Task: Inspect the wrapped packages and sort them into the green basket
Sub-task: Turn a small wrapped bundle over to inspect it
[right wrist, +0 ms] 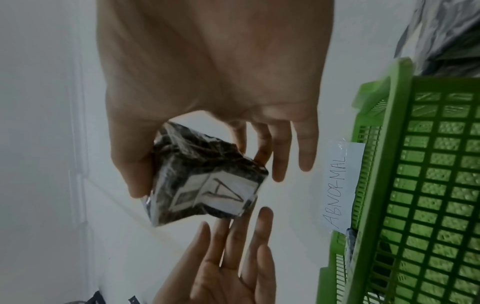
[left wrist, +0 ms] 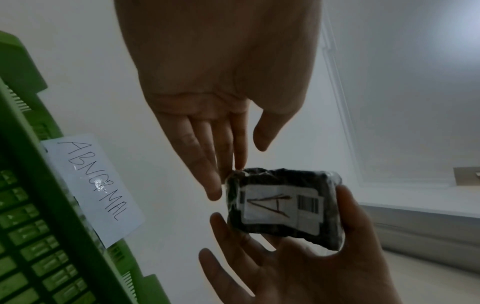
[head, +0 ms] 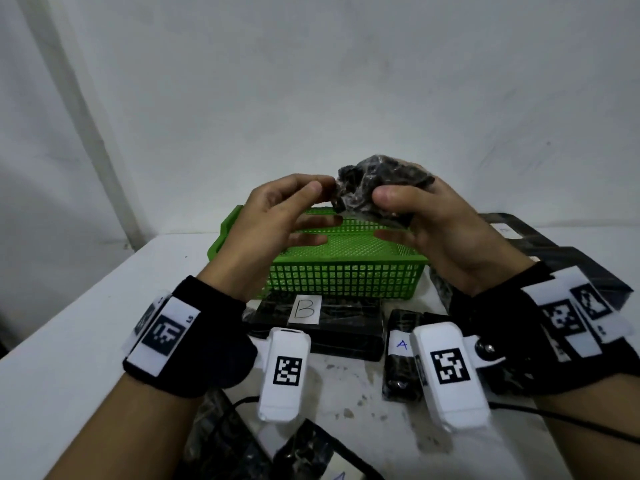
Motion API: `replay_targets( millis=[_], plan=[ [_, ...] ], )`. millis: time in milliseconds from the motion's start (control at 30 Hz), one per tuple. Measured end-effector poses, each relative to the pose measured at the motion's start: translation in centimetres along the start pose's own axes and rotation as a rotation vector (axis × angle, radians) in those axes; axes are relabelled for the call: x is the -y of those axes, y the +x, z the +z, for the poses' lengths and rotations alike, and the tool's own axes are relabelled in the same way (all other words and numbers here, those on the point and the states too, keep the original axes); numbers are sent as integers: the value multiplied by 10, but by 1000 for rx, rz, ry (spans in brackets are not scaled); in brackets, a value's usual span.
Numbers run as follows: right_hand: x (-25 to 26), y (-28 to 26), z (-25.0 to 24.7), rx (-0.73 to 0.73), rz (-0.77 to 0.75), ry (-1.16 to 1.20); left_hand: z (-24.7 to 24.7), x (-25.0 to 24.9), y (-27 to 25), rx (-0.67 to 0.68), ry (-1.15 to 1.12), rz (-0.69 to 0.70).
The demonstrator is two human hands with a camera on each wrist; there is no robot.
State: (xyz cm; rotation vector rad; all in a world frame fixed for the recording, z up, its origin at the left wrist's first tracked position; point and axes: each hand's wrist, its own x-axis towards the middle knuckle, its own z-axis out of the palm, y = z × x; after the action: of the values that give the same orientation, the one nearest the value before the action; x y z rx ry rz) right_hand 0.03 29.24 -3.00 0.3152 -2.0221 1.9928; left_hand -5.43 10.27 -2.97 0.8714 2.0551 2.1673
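Observation:
A small package (head: 374,188) in crinkled black wrap is held up above the green basket (head: 346,275). My right hand (head: 408,192) grips it, thumb on the near side and fingers behind. The right wrist view shows that grip (right wrist: 198,174) around the package (right wrist: 207,181). Its white label reads "A" beside a barcode (left wrist: 280,207). My left hand (head: 320,185) has straight fingers, and one fingertip (left wrist: 240,164) touches the package's corner while the thumb stays apart. The basket (left wrist: 39,226) carries a paper tag reading "ABNORMAL" (left wrist: 96,185).
More black wrapped packages lie on the white table: one marked "B" (head: 306,308) in front of the basket, one marked "A" (head: 401,355), larger ones at the right (head: 540,244) and near the bottom edge (head: 304,455). A wall stands close behind the table.

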Motion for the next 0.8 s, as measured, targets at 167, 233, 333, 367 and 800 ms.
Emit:
replay_targets(
  millis=[167, 233, 333, 367, 800],
  plan=[
    [-7, 2, 5, -199, -95, -135, 6, -2, -3, 105, 48, -57],
    [-9, 1, 4, -263, -89, -218, 9, -5, -5, 111, 63, -94],
    [-11, -1, 1, -276, -46, -359, 9, -5, -5, 132, 44, -62],
    [-11, -1, 1, -273, -44, -387, 8, -5, -5, 141, 45, -35],
    [1, 3, -17, -99, -11, 85, -7, -6, -2, 141, -18, 36]
  ],
)
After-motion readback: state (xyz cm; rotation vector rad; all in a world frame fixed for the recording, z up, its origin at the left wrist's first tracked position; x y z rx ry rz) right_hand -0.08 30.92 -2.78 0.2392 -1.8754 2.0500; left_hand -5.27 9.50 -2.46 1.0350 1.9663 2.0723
